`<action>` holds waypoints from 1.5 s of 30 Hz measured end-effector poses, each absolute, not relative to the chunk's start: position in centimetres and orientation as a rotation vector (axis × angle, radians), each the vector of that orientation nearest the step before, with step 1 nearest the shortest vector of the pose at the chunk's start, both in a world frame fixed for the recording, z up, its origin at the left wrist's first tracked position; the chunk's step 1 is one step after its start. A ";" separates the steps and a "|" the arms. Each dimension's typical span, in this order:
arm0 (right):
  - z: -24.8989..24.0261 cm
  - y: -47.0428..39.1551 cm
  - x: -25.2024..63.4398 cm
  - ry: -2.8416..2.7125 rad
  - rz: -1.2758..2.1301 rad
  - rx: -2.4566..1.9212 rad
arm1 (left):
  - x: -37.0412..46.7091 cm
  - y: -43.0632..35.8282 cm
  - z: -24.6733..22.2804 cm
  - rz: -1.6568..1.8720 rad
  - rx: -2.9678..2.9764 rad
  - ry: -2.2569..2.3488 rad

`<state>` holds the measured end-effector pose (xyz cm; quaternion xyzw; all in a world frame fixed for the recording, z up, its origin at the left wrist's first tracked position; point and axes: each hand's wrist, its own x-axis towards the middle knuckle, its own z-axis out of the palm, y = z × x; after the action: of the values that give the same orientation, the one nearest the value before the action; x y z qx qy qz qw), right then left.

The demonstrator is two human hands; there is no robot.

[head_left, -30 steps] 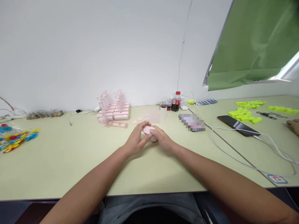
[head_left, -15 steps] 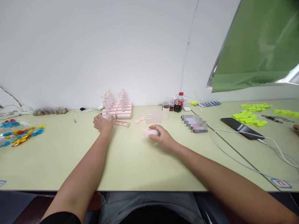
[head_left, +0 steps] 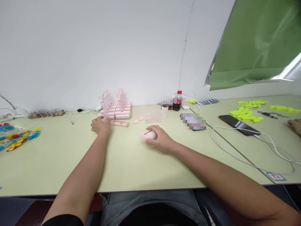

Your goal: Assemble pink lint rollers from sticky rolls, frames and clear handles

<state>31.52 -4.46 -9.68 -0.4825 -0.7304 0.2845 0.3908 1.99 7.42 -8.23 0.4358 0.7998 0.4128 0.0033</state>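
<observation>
My right hand [head_left: 160, 137] is wrapped round a pale pink cylinder [head_left: 150, 135] low over the middle of the table. My left hand [head_left: 100, 125] is at the front left of a stack of pink tubes [head_left: 123, 113], its fingers bent together; what they hold, if anything, is too small to make out. Clear pink tubes with loops [head_left: 120, 102] stand upright on the stack. A pink tube [head_left: 120, 123] lies just right of my left hand. Two pink discs [head_left: 136, 121] lie beside a translucent pink box [head_left: 152, 117], with a white cup-like cylinder [head_left: 165, 110] behind.
A cola bottle [head_left: 177, 102], a blurred-out flat object [head_left: 193, 121], a black phone [head_left: 237, 125] with white cables and neon yellow pieces [head_left: 245, 114] are on the right. Colourful packets [head_left: 20, 136] lie far left. Another person's hand [head_left: 295, 125] shows at the right edge.
My left hand has drawn slightly down from the upright tubes, its fingers more curled. My right hand still grips the cylinder. The view has shifted slightly, and another person's hand shows more at right.
</observation>
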 end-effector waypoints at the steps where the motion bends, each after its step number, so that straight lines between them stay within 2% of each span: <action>1: -9.7 -4.4 31.5 -1.803 0.785 -1.187 | 2.0 7.3 -8.0 1.347 1.373 2.505; 3: -9.5 -4.2 31.5 -1.604 1.023 -1.063 | 2.5 6.9 -7.5 1.537 1.450 2.402; 6: -8.8 -3.9 31.9 -1.178 1.493 -0.799 | 4.5 5.4 -6.8 1.760 1.709 1.908; 8: -8.1 -3.8 32.4 -0.999 1.717 -0.667 | 6.4 3.7 -6.6 1.632 1.928 1.518; 11: -7.3 -3.7 33.3 -0.909 1.864 -0.619 | 9.3 0.8 -6.3 1.255 2.270 1.050; 13: -7.2 -3.5 33.8 -0.900 1.901 -0.635 | 10.5 -0.7 -6.2 1.113 2.386 0.891; 17: -7.5 -3.1 34.1 -0.920 1.911 -0.674 | 11.3 -1.7 -6.2 1.063 2.447 0.805; 25: -7.8 -2.6 34.4 -1.050 1.796 -0.996 | 11.1 -0.9 -6.8 1.029 2.392 0.910; 31: -8.6 -1.5 35.4 -1.382 1.247 -1.510 | 11.1 -0.6 -7.2 1.016 2.353 0.979; 33: -8.7 -1.2 36.0 -1.458 1.178 -1.634 | 11.0 -0.4 -7.2 1.015 2.340 0.994; 38: -8.6 -1.0 37.3 -1.621 1.132 -1.680 | 10.8 -0.1 -7.4 1.012 2.313 1.029; 45: -7.9 -1.0 37.5 -1.619 0.628 -1.660 | 10.9 0.3 -7.2 1.218 2.290 1.104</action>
<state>37.53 -1.03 -7.90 -0.6444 -0.6283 0.2439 0.3611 10.89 0.27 -7.23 0.8019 0.3865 0.4263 0.1606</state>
